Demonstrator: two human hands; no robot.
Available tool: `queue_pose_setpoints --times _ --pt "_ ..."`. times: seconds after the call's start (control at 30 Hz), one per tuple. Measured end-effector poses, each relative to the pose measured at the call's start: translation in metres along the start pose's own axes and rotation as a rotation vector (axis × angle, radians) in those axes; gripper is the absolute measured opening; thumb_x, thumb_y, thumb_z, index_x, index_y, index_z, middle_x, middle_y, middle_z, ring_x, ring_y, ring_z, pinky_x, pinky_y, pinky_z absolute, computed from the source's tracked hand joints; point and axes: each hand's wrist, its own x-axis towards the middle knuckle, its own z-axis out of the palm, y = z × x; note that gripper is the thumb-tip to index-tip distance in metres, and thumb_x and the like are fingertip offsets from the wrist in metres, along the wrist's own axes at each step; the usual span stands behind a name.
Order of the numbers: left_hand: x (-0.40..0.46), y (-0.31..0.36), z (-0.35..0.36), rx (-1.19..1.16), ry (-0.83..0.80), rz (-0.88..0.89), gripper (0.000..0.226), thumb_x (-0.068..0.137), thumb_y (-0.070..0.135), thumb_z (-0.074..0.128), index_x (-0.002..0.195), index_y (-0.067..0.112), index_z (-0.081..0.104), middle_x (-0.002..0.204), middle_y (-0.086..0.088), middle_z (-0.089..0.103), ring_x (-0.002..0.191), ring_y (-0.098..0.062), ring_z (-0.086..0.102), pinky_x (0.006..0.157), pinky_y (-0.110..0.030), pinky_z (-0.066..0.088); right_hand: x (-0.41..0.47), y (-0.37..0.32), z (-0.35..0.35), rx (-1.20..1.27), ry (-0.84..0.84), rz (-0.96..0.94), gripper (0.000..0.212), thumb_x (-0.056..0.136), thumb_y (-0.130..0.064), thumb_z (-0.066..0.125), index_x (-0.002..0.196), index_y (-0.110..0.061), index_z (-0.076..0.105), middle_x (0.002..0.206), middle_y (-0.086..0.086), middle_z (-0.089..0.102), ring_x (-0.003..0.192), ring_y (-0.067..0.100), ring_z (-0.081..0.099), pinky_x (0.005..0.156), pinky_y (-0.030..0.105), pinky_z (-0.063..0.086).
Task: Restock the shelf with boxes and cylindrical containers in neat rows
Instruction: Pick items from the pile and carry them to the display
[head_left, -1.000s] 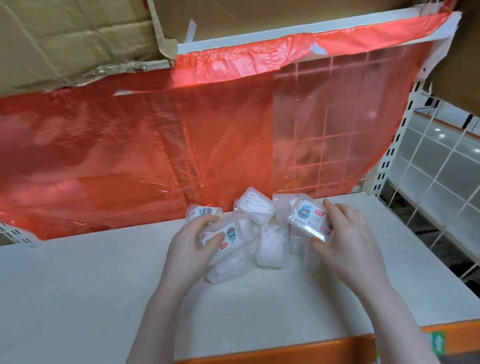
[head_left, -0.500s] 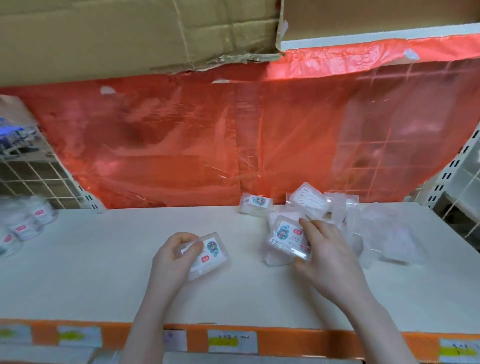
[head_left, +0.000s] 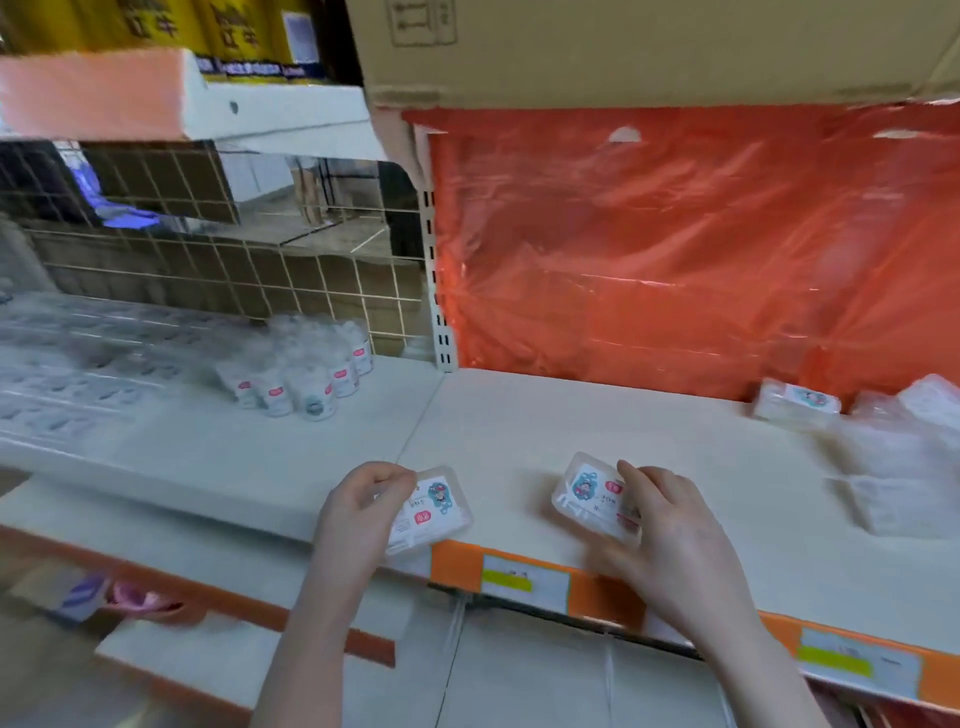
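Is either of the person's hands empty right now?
No, the left hand grips one small clear box and the right hand holds another box near the shelf's front edge.

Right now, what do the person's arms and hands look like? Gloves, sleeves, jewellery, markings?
Both are bare. The left hand and right hand wear no gloves, and no rings show on the visible fingers. Both forearms are uncovered as far as the bottom edge of the head view: no sleeves, cuffs, watch or wristband in sight. No markings are visible, though the picture is slightly blurred.
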Motion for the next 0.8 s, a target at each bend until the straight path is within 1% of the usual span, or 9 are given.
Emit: queue_pose_setpoints --times 0.03,0.1,0.17,0.27,0.4,0.53,0.67,0.73,0.8 --pt "0.004 -0.002 -0.014 -0.006 0.012 -0.004 0.009 0.084 0.014 0.067 0.075 0.015 0.064 0.074 -0.002 0.065 0.063 -0.011 0.06 0.049 -0.017 0.045 0.003 -0.015 0.005 0.004 -0.008 -0.011 0.076 0.042 -0.02 0.084 0.113 -0.004 0.062 0.095 0.005 0.063 0.085 0.03 0.061 0.068 0.032 0.053" --pt "0.011 -0.004 -0.043 -0.014 0.043 -0.014 0.011 0.087 0.009 0.062 0.076 0.013 0.064 0.076 -0.005 0.064 0.066 -0.015 0.06 0.049 -0.015 0.045 0.012 -0.046 0.014 0.014 -0.019 -0.038 0.076 0.041 -0.02 0.085 0.112 -0.004 0.063 0.093 0.005 0.063 0.083 0.03 0.061 0.066 0.032 0.053" --pt "0.018 -0.005 -0.069 -0.021 0.071 -0.009 0.009 0.086 0.011 0.064 0.077 0.013 0.064 0.076 -0.005 0.065 0.067 -0.016 0.06 0.047 -0.012 0.043 0.023 -0.073 0.02 0.024 -0.023 -0.069 0.075 0.041 -0.018 0.084 0.111 -0.003 0.063 0.093 0.006 0.063 0.082 0.03 0.061 0.066 0.032 0.053" --pt "0.03 -0.005 -0.099 -0.003 0.106 0.034 0.008 0.08 0.019 0.071 0.077 0.016 0.064 0.079 -0.003 0.066 0.07 -0.013 0.062 0.049 -0.012 0.044 0.041 -0.104 0.029 0.021 -0.015 -0.124 0.075 0.04 -0.015 0.083 0.111 -0.001 0.063 0.092 0.007 0.064 0.08 0.031 0.062 0.065 0.032 0.053" --pt "0.056 -0.011 -0.129 0.203 0.094 0.173 0.009 0.086 0.023 0.064 0.078 0.026 0.062 0.086 0.01 0.066 0.078 0.005 0.061 0.059 -0.012 0.044 0.063 -0.134 0.048 0.049 -0.019 -0.162 0.075 0.04 -0.011 0.083 0.111 0.0 0.063 0.093 0.01 0.065 0.082 0.034 0.062 0.066 0.036 0.054" --pt "0.091 -0.023 -0.154 0.437 0.016 0.25 0.022 0.093 0.023 0.052 0.081 0.039 0.061 0.098 0.006 0.064 0.089 -0.004 0.059 0.076 -0.024 0.047 0.086 -0.164 0.069 0.086 -0.019 -0.179 0.073 0.042 -0.01 0.083 0.111 0.001 0.063 0.094 0.012 0.065 0.083 0.036 0.062 0.067 0.037 0.054" --pt "0.126 -0.033 -0.171 0.615 -0.019 0.269 0.019 0.095 0.031 0.047 0.086 0.045 0.056 0.104 0.005 0.06 0.091 -0.002 0.054 0.082 -0.023 0.042 0.113 -0.188 0.092 0.109 0.0 -0.196 0.075 0.044 -0.011 0.083 0.114 0.001 0.062 0.096 0.012 0.064 0.086 0.035 0.062 0.069 0.036 0.053" --pt "0.138 -0.034 -0.175 0.609 -0.054 0.246 0.018 0.094 0.031 0.05 0.086 0.047 0.054 0.105 0.004 0.057 0.091 -0.004 0.054 0.081 -0.017 0.04 0.125 -0.197 0.098 0.132 -0.007 -0.175 0.074 0.05 -0.011 0.08 0.121 -0.002 0.059 0.103 0.01 0.062 0.094 0.033 0.058 0.074 0.034 0.05" --pt "0.15 -0.035 -0.181 0.613 -0.125 0.223 0.017 0.089 0.027 0.063 0.091 0.042 0.055 0.106 0.003 0.055 0.091 -0.003 0.054 0.074 -0.005 0.037 0.138 -0.205 0.103 0.154 -0.01 -0.149 0.073 0.057 -0.013 0.077 0.127 -0.005 0.055 0.109 0.008 0.06 0.102 0.03 0.054 0.079 0.033 0.047"
